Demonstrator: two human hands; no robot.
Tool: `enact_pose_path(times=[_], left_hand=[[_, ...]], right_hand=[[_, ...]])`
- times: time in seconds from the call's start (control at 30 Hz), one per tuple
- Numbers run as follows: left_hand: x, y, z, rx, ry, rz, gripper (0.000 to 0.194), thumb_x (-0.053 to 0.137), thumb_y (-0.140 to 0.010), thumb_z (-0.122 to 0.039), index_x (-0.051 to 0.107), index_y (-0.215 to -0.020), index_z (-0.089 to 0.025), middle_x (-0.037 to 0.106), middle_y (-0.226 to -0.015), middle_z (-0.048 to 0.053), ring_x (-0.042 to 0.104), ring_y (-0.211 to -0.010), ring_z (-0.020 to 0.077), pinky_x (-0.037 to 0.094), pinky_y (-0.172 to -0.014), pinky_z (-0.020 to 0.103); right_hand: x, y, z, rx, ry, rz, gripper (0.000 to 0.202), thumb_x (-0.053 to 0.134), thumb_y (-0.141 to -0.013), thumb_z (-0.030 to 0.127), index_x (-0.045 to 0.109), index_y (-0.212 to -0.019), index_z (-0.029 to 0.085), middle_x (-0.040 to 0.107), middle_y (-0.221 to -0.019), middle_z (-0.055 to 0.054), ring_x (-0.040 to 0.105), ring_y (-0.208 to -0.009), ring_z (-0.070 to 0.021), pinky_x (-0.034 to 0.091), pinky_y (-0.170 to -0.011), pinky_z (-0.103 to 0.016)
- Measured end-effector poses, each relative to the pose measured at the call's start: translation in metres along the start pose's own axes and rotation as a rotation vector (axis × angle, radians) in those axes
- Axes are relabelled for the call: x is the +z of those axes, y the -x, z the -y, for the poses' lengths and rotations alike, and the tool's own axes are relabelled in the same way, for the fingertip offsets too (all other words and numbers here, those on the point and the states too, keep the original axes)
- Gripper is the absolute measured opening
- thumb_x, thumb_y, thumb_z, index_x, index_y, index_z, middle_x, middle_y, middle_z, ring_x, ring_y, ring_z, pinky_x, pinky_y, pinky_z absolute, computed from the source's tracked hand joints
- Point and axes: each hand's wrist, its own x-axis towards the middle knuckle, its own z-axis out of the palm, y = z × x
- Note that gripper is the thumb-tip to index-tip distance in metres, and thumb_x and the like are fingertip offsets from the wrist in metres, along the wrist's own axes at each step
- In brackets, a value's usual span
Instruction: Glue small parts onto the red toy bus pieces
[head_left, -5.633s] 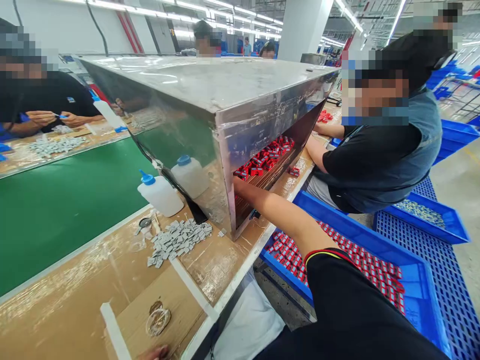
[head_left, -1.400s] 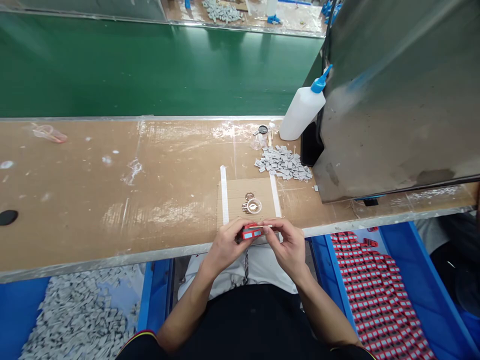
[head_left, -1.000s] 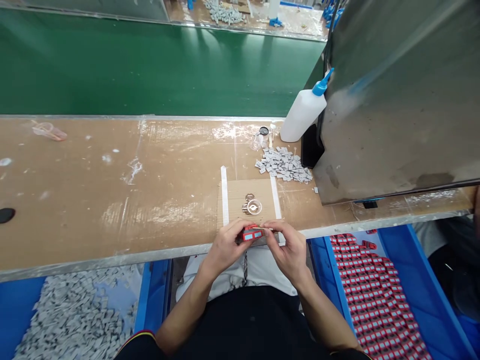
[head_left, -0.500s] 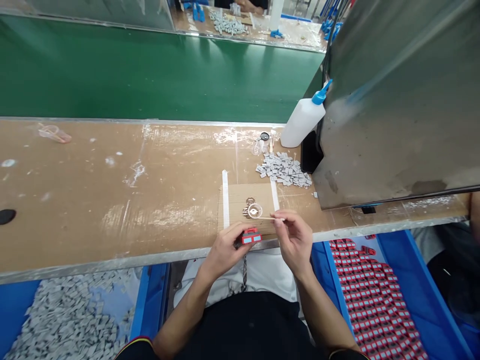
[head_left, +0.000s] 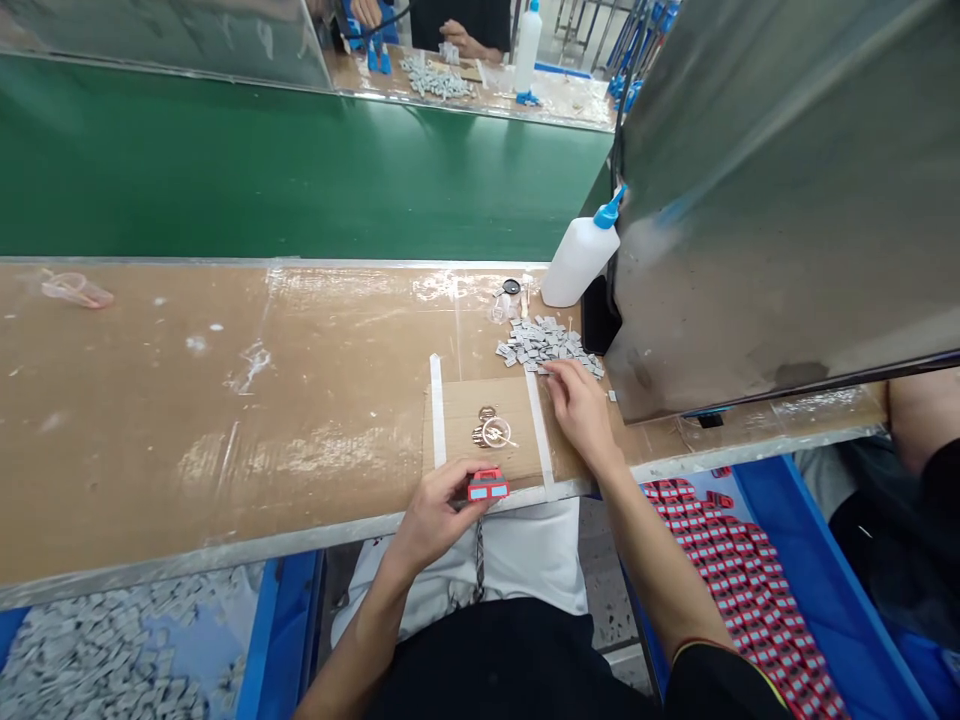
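My left hand (head_left: 441, 512), closed, grips a small red toy vehicle piece (head_left: 488, 485) with light blue windows at the table's front edge. My right hand (head_left: 581, 410) reaches to the near edge of a pile of small flat grey pieces (head_left: 546, 343). Its thumb and fingertips are pinched together there; what lies between them is too small to make out. Between the hands, on a taped cardboard sheet (head_left: 454, 420), stands a small clear cup (head_left: 496, 433) with a thin stick resting in it. Several brownish round marks or rings (head_left: 487, 412) are beside the cup.
A white squeeze bottle (head_left: 581, 262) with a blue nozzle stands behind the pile, beside a dark phone (head_left: 600, 318) and a metal cabinet (head_left: 750, 250). Blue bins hold grey pieces (head_left: 112, 650) at left, red pieces (head_left: 739, 580) at right. A green belt (head_left: 300, 180) runs behind; a co-worker sits beyond.
My right hand has let go of the stick, which now rests in the cup, and has moved up to the grey pile. My left hand still holds the red piece. The view has shifted.
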Motion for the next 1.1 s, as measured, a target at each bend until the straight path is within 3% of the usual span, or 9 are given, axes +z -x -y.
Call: enact_pose_path(times=[0.13, 0.3, 0.47, 0.7, 0.8, 0.97, 1.1], left_hand=[[-0.001, 0.000, 0.000, 0.018, -0.010, 0.011, 0.020, 0.071, -0.087, -0.025, 0.074, -0.107, -0.020, 0.079, -0.108, 0.012, 0.076, -0.098, 0.0236, 0.064, -0.076, 0.029], [0.000, 0.001, -0.001, 0.017, -0.025, 0.011, 0.017, 0.071, -0.088, -0.026, 0.074, -0.103, -0.019, 0.079, -0.103, 0.011, 0.075, -0.092, 0.0226, 0.062, -0.074, 0.029], [-0.001, 0.001, -0.003, 0.033, -0.018, 0.005, 0.016, 0.071, -0.088, -0.024, 0.073, -0.103, -0.019, 0.078, -0.101, 0.010, 0.075, -0.090, 0.0215, 0.061, -0.072, 0.027], [-0.001, 0.001, -0.002, 0.095, -0.080, 0.001, 0.016, 0.072, -0.088, -0.023, 0.073, -0.103, -0.018, 0.079, -0.097, 0.009, 0.074, -0.085, 0.0206, 0.060, -0.070, 0.027], [-0.002, 0.001, 0.002, 0.129, -0.091, 0.010, 0.020, 0.073, -0.089, -0.025, 0.074, -0.109, -0.019, 0.079, -0.099, 0.009, 0.075, -0.088, 0.0213, 0.061, -0.075, 0.028], [-0.004, 0.000, 0.009, 0.250, -0.057, 0.056, 0.044, 0.068, -0.094, -0.019, 0.064, -0.138, -0.023, 0.080, -0.109, 0.009, 0.076, -0.099, 0.0224, 0.061, -0.091, 0.035], [-0.003, 0.002, 0.011, 0.148, 0.070, 0.085, 0.048, 0.072, -0.092, -0.021, 0.063, -0.138, -0.024, 0.080, -0.112, 0.009, 0.077, -0.097, 0.0223, 0.063, -0.087, 0.034]], right_hand=[[0.003, -0.021, -0.019, -0.097, 0.259, 0.151, 0.023, 0.052, -0.098, 0.012, 0.072, -0.100, 0.022, 0.071, -0.101, -0.010, 0.062, -0.095, -0.0276, 0.051, -0.085, -0.039], [0.007, -0.028, -0.018, -0.177, 0.408, 0.260, 0.026, 0.051, -0.095, 0.003, 0.072, -0.098, 0.019, 0.068, -0.097, -0.013, 0.059, -0.091, -0.0284, 0.048, -0.082, -0.037], [0.000, -0.025, -0.018, -0.188, 0.378, 0.248, 0.025, 0.050, -0.097, 0.005, 0.071, -0.101, 0.017, 0.067, -0.095, -0.012, 0.060, -0.091, -0.0271, 0.049, -0.081, -0.035], [-0.011, 0.009, -0.011, -0.174, 0.351, 0.197, 0.028, 0.045, -0.100, 0.011, 0.071, -0.099, 0.021, 0.063, -0.090, -0.007, 0.059, -0.075, -0.0204, 0.043, -0.062, -0.028], [-0.015, 0.020, -0.002, -0.171, 0.236, 0.176, 0.024, 0.046, -0.101, 0.015, 0.069, -0.099, 0.020, 0.066, -0.091, -0.008, 0.063, -0.078, -0.0210, 0.049, -0.069, -0.029], [-0.023, 0.043, 0.026, -0.047, -0.090, 0.030, 0.012, 0.056, -0.099, 0.021, 0.067, -0.094, 0.021, 0.071, -0.088, -0.006, 0.068, -0.076, -0.0191, 0.055, -0.072, -0.029], [-0.026, 0.070, 0.054, 0.155, -0.404, 0.031, 0.016, 0.063, -0.097, 0.021, 0.068, -0.111, 0.023, 0.074, -0.089, -0.004, 0.071, -0.076, -0.0170, 0.058, -0.071, -0.027]])
